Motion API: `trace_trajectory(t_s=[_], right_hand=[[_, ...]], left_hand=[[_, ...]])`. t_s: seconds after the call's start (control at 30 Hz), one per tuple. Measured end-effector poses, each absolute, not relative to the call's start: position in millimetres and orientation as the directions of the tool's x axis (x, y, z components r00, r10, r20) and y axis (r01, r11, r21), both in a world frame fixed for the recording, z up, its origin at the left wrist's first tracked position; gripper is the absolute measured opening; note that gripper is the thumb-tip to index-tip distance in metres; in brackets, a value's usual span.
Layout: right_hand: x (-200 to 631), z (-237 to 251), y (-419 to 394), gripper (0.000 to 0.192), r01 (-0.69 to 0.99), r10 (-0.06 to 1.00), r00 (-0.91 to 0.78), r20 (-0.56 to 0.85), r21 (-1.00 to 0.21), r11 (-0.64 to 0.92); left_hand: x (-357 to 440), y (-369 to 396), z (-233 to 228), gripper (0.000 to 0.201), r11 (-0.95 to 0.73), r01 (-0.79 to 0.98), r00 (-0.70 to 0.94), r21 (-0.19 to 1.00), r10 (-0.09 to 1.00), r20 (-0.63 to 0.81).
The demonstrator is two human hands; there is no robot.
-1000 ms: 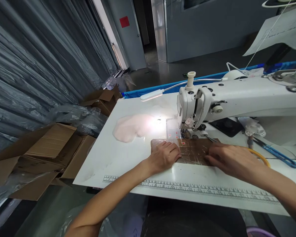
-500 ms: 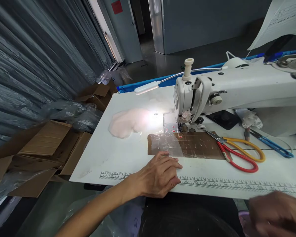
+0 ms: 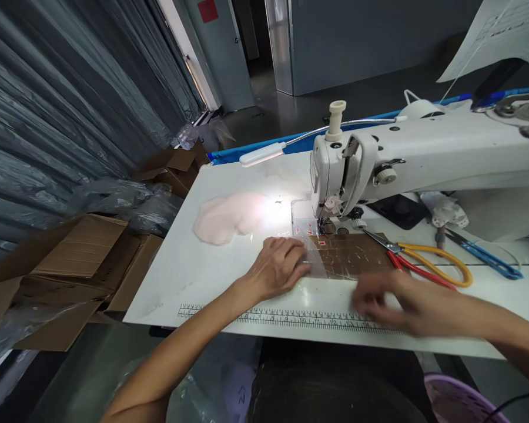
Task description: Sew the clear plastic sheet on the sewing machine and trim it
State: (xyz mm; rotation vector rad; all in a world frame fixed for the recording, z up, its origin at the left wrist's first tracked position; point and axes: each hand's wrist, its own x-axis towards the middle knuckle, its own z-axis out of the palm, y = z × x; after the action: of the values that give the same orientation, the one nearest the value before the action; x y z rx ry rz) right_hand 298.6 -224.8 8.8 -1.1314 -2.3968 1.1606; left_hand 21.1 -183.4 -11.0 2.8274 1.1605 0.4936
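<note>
My left hand (image 3: 282,267) lies over the left end of a brown tape-covered strip (image 3: 357,257), its fingers spread and pressing down. A clear plastic film (image 3: 314,261) covers part of the strip beside those fingertips. My right hand (image 3: 392,302) hovers over the table's front, right of the strip, smeared by motion; its fingers are unclear. Behind that hand, scissors (image 3: 443,265) with one yellow and one red handle point at the strip, the red handle partly hidden. The white sewing machine's head (image 3: 335,176) stands just beyond the strip.
A pale pink fabric piece (image 3: 223,218) lies on the left of the white table (image 3: 194,276) under a lit lamp (image 3: 262,154). Blue snips (image 3: 489,258) rest at the right. A printed ruler (image 3: 291,319) runs along the front edge. Open cardboard boxes (image 3: 81,247) stand left.
My left hand has moved forward onto the strip's left end. My right hand has come up from the lower right corner and swung left, in front of the scissors.
</note>
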Motion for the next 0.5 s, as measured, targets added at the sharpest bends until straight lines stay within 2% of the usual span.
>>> trace_trajectory(t_s=[0.07, 0.1, 0.2, 0.27, 0.33, 0.43, 0.5], right_hand=[[289, 3, -187, 0.026, 0.607, 0.779, -0.628, -0.003, -0.628, 0.487], [283, -1, -170, 0.028, 0.604, 0.767, -0.639, 0.055, -0.581, 0.545], [268, -16, -141, 0.035, 0.585, 0.715, -0.683, 0.153, -0.472, 0.66], [262, -23, -136, 0.039, 0.601, 0.689, -0.71, 0.146, -0.385, 0.701], [261, -29, -136, 0.04, 0.635, 0.694, -0.708, 0.129, -0.313, 0.706], [262, -33, -136, 0.039, 0.675, 0.728, -0.676, 0.113, -0.301, 0.673], [263, -36, -136, 0.039, 0.691, 0.75, -0.653, 0.106, -0.321, 0.648]], left_hand=[[25, -172, -8, 0.031, -0.641, 0.763, 0.611, 0.08, 0.756, 0.234], [26, -165, -6, 0.032, -0.617, 0.786, 0.597, 0.046, 0.775, 0.208], [27, -143, -6, 0.033, -0.662, 0.749, 0.655, 0.013, 0.744, 0.129], [26, -129, -9, 0.033, -0.74, 0.671, 0.73, 0.049, 0.671, 0.129], [24, -119, -12, 0.034, -0.79, 0.605, 0.767, 0.096, 0.611, 0.194], [19, -119, -16, 0.029, -0.829, 0.533, 0.764, 0.169, 0.557, 0.326], [15, -129, -18, 0.022, -0.873, 0.417, 0.795, 0.252, 0.485, 0.365]])
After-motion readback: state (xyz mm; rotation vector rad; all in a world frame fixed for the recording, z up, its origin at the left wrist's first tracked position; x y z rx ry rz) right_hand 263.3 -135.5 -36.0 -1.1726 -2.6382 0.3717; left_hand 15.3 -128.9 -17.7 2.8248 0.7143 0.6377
